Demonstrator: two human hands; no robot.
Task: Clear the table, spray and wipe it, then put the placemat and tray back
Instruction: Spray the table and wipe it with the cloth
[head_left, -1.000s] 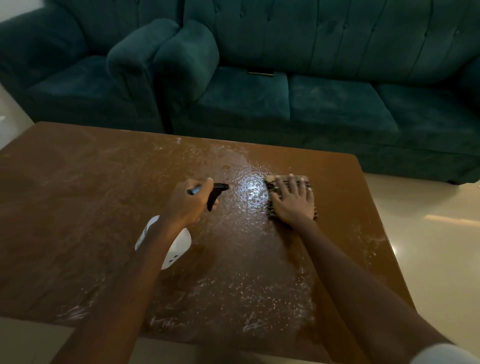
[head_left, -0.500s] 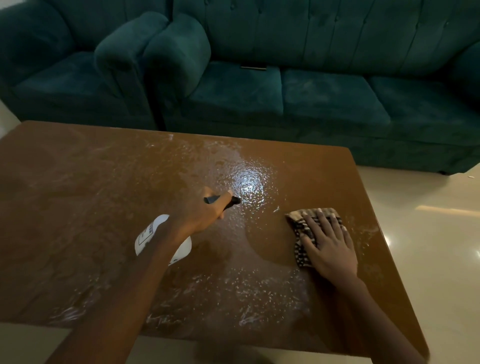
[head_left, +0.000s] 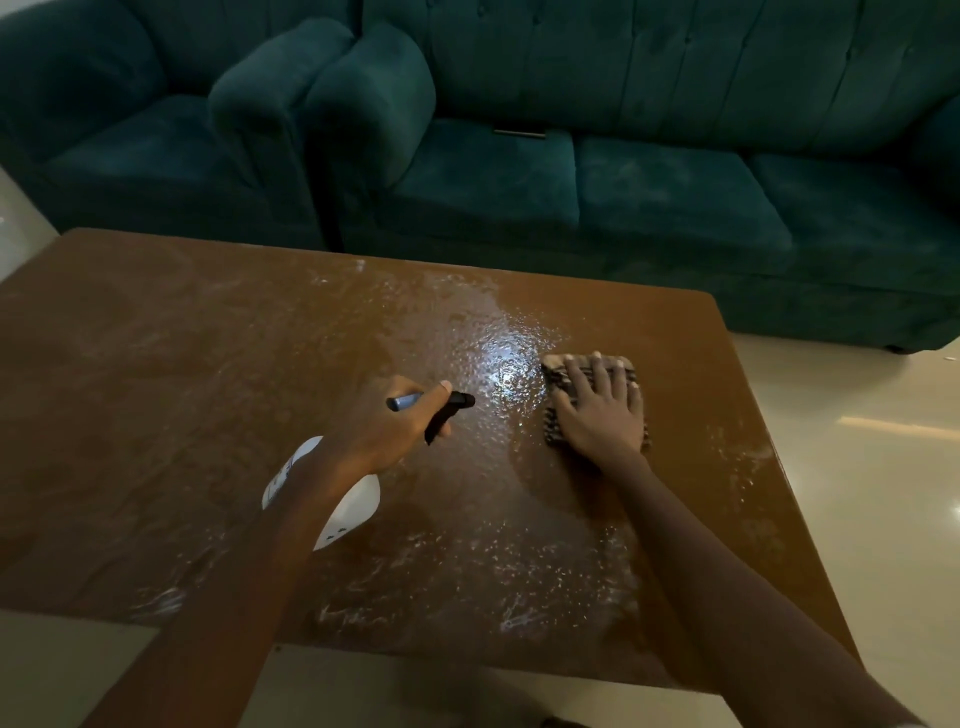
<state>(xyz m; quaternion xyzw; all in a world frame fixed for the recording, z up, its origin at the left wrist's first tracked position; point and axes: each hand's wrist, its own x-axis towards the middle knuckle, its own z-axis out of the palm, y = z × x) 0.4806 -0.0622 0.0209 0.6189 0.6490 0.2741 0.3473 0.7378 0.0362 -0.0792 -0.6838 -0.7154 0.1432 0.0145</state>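
wiping under way: right hand (head_left: 600, 415) is pressing flat, fingers spread, on the cloth (head_left: 555, 375), far right of the table (head_left: 156, 364). left hand (head_left: 384, 431) is gripping the bottle (head_left: 353, 512) over the table's middle. strokes should be overlapping, working toward droplets at the table's near edge. counting: one cloth, one bottle, one table; placemat, tray not showing.

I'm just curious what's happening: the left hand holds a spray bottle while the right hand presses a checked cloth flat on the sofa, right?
Not the sofa. The head view shows the right hand pressing the cloth flat on the wet table; the left hand does hold the spray bottle.
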